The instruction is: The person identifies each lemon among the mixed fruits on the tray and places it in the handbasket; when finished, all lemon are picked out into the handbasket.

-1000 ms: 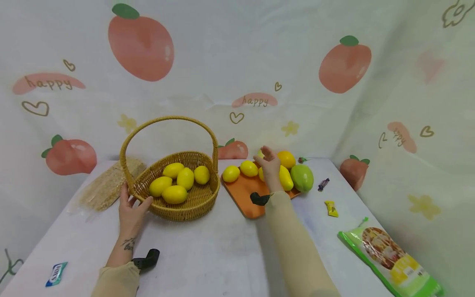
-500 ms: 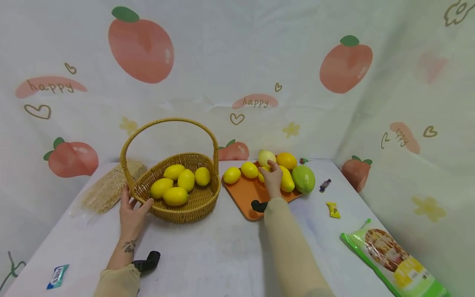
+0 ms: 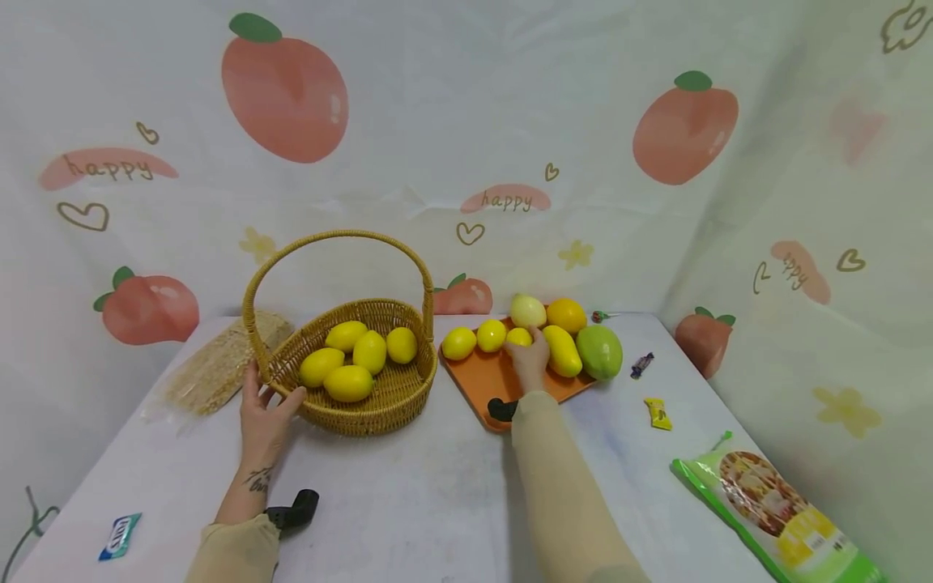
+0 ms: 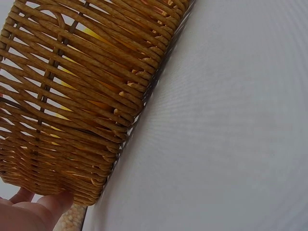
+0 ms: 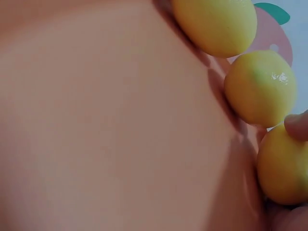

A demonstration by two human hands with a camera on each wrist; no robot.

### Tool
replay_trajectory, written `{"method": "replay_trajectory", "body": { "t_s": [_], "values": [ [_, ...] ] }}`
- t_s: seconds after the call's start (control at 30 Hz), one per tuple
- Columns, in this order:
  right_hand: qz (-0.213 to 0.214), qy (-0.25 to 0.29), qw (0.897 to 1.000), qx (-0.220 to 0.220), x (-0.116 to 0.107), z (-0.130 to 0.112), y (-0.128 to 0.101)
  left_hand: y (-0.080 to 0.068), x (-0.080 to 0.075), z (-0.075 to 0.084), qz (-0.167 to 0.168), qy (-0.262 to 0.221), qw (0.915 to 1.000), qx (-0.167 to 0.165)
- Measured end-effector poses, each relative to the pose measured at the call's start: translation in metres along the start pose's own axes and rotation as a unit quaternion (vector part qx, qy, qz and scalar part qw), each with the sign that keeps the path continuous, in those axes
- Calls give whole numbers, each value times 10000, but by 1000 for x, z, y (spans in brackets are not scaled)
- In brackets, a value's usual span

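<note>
My right hand [image 3: 530, 360] reaches over the orange tray [image 3: 496, 393] and grips a lemon [image 3: 519, 338]. In the right wrist view, digits lie on opposite sides of that lemon [image 5: 284, 166], and two more lemons line up beside it. At the left, my left hand [image 3: 266, 421] rests against the outside of a wicker basket [image 3: 364, 419], its fingers spread by the foot of the handle. The left wrist view has the fingertips touching the basket's woven wall [image 4: 72, 106]. Inside the basket lie several lemons [image 3: 348, 383].
A pale round fruit [image 3: 528, 310], an orange [image 3: 566, 315], a mango [image 3: 562, 351] and a green papaya-like fruit [image 3: 599, 352] share the tray area. Left of the basket lies a clear bag of oats [image 3: 219, 364]. Small candies [image 3: 658, 413] and a green-edged food bag [image 3: 776, 510] lie at right.
My right hand has lowered from above the fruit to the lemon at the tray's middle and closed its fingers on it. My left hand stays at the basket.
</note>
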State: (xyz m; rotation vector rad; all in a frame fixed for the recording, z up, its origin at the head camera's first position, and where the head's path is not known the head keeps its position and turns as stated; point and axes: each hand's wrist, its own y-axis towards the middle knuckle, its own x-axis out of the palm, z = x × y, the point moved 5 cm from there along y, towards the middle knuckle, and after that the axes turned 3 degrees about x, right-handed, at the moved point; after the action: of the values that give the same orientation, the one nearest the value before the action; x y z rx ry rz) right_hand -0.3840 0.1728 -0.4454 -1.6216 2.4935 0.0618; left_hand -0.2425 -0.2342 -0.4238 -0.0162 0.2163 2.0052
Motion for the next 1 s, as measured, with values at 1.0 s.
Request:
{"method": "replay_trajectory", "body": {
  "t_s": [1.0],
  "values": [
    [-4630, 1318, 8575, -1814, 43, -105, -72, 4, -1, -4, -4, -24, 10000, -59]
  ]
}}
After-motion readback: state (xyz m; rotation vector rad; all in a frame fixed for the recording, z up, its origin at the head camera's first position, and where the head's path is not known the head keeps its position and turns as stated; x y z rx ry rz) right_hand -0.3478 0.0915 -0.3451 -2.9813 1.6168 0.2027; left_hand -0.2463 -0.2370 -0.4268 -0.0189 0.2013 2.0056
